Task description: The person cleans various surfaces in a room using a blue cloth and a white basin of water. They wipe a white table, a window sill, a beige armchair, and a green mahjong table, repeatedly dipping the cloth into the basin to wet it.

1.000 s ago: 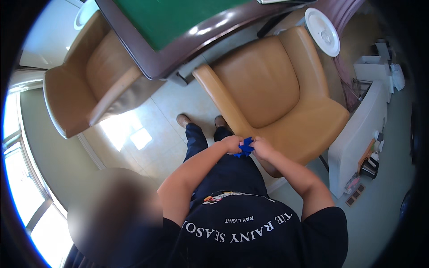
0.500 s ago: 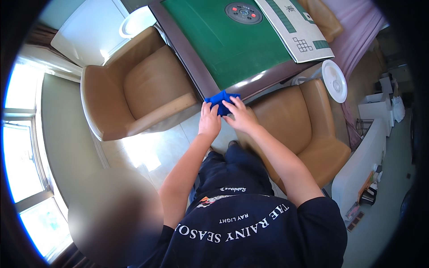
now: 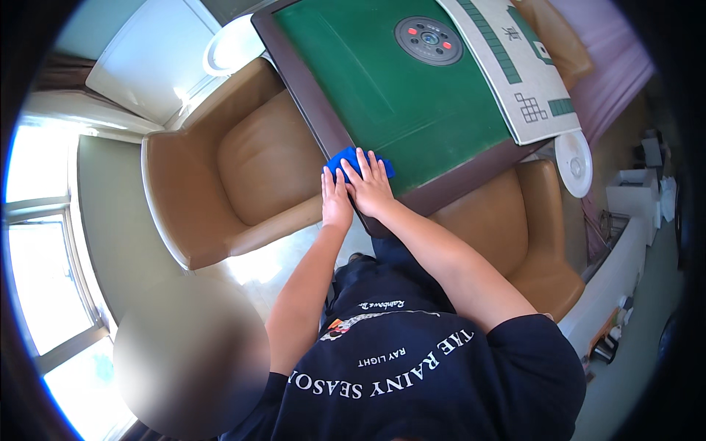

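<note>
A folded blue cloth (image 3: 343,156) lies on the near left corner of a mahjong table with a green top (image 3: 353,81) and a dark brown rim. My right hand (image 3: 371,189) rests flat over the cloth with its fingers stretched out and a little apart. Against the cloth's near left edge, at the table rim, is my left hand (image 3: 337,204), its fingers extended and the thumb side close to my right hand. The part of the cloth under my palm is hidden.
Tan armchairs (image 3: 257,162) stand at the table's left and near right sides. A round black control panel (image 3: 429,40) is set in the tabletop. A white mat with tile patterns (image 3: 515,81) covers its right side. White round trays (image 3: 573,163) flank the table corners.
Both hands have moved forward from the table's edge onto its corner. The bunched cloth, held between my fingers before, now lies flatter on the table under my right hand.
</note>
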`<state>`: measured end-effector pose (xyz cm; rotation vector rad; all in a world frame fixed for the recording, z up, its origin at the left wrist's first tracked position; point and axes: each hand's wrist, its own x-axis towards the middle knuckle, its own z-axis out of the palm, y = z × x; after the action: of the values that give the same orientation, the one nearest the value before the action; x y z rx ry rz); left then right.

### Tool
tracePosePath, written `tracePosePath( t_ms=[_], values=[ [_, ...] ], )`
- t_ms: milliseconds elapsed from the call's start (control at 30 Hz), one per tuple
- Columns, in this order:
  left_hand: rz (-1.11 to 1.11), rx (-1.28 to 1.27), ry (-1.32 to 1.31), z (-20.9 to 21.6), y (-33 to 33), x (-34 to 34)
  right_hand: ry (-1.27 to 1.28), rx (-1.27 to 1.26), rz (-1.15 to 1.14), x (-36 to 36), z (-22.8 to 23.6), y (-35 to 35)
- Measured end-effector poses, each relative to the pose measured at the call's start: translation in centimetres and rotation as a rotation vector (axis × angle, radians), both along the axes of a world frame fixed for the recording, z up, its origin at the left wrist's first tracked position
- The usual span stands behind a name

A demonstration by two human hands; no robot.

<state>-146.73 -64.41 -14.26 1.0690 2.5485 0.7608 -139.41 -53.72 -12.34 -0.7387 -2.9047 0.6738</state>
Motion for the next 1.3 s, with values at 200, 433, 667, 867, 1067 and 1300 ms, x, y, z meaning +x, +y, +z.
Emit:
tracePosePath(
  t_ms=[200,433,667,867,1067,1300],
  values=[
    [0.092,-0.115,-0.064,1.2,3.9,-7.3,-0.04,0.001,0.078,-8.2,-0.3,4.1],
    [0.098,-0.154,-0.07,1.4,8.2,-15.2,-0.073,0.026,0.073,-16.4,-0.7,7.8],
    [0.004,-0.158,-0.03,0.6,10.9,-22.8,-0.143,0.016,-0.003,-23.7,-0.4,10.1],
    [-0.006,-0.105,0.031,-0.1,13.7,-27.9,-0.21,0.05,-0.059,-28.7,-0.4,12.1],
    [0.025,-0.098,-0.04,0.2,14.3,-29.4,-0.265,0.013,-0.06,-30.4,0.3,12.7],
    [-0.033,-0.053,-0.06,0.8,10.0,-23.1,0.022,0.116,0.024,-22.5,-0.9,9.9]
  ],
)
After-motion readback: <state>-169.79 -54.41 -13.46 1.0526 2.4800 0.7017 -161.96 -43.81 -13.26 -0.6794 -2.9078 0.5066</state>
